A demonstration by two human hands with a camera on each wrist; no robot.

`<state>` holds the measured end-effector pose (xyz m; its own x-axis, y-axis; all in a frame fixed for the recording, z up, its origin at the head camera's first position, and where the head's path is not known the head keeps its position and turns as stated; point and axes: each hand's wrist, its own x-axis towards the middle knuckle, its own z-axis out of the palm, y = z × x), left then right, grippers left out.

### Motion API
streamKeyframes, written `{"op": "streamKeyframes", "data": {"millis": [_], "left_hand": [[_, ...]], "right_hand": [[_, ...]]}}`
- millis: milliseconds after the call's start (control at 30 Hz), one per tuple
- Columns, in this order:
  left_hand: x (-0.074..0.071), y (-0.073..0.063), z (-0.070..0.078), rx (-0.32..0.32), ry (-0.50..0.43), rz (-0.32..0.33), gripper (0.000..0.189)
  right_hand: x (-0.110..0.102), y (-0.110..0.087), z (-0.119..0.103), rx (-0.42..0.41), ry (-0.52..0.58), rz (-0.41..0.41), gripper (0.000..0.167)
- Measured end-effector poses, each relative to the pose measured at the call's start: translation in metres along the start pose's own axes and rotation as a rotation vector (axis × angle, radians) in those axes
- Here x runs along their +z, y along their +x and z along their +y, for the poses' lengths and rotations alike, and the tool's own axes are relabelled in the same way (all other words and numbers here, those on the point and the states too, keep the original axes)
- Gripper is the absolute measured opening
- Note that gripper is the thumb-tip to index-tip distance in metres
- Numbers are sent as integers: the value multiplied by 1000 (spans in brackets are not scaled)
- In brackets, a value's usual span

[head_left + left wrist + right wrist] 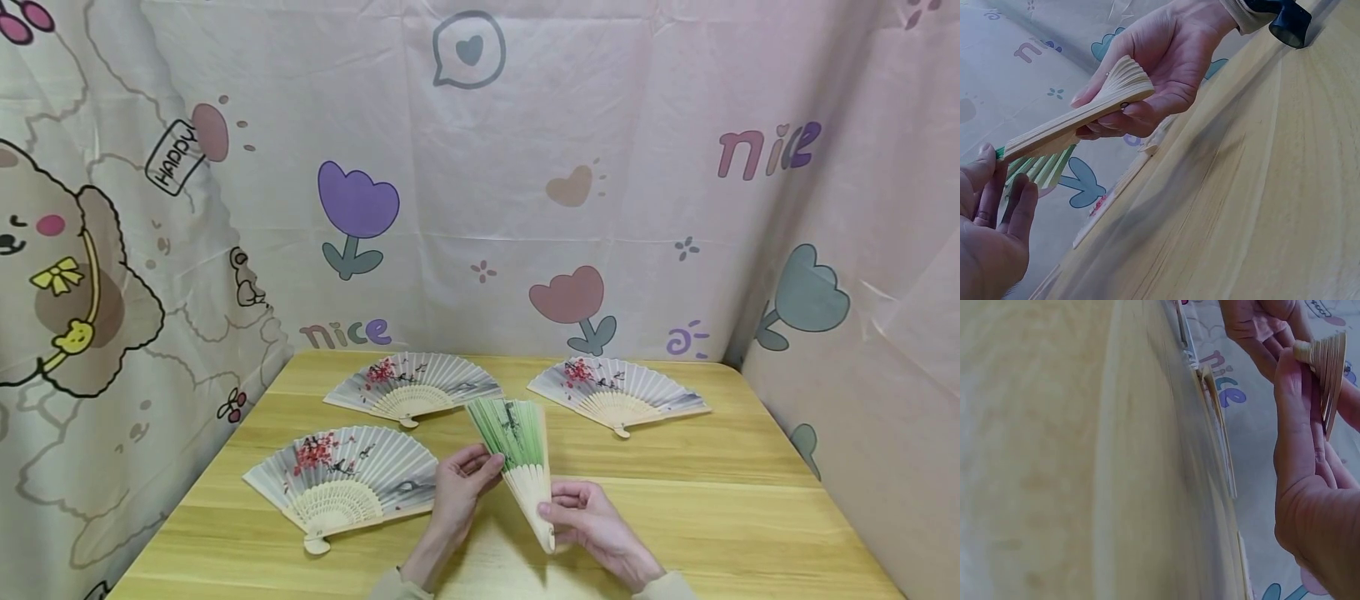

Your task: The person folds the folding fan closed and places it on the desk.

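Note:
A green folding fan (517, 442), partly spread, is held above the table between both hands. My left hand (462, 487) pinches its left edge between thumb and fingers, up at the green leaf. Lower down, my right hand (588, 525) grips the pale ribs near the pivot, thumb in front. In the left wrist view the fan's wooden ribs (1066, 125) are seen edge-on, with the right hand (1160, 69) around the pivot end. The right wrist view shows the stacked ribs (1329, 369) in the fingers of the right hand (1316, 487).
Three spread grey-white fans with red blossoms lie on the wooden table (712, 533): one at the front left (341, 479), one at the back left (412, 387), one at the back right (618, 392). A printed curtain (480, 167) hangs behind and at the sides.

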<state>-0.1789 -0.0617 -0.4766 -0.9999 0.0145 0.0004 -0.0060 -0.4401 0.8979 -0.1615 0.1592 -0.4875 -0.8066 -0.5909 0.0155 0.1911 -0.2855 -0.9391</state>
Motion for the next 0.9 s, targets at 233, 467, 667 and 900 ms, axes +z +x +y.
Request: {"op": "streamKeyframes", "data": {"millis": [233,467,667,900], "left_hand": [[1,0,0,-26,27,6,15],[1,-1,0,-29,46,-29,14],[1,-1,-2,-27,62,-61,22],[0,0,-4,-33,80,-71,36]], "right_hand": [[1,0,1,19,-12,-6,19],[1,1,2,11,-53,-39,20],[4,2,3,-20,-79,-89,30],[6,2,3,-10,-111,-117,23]]}}
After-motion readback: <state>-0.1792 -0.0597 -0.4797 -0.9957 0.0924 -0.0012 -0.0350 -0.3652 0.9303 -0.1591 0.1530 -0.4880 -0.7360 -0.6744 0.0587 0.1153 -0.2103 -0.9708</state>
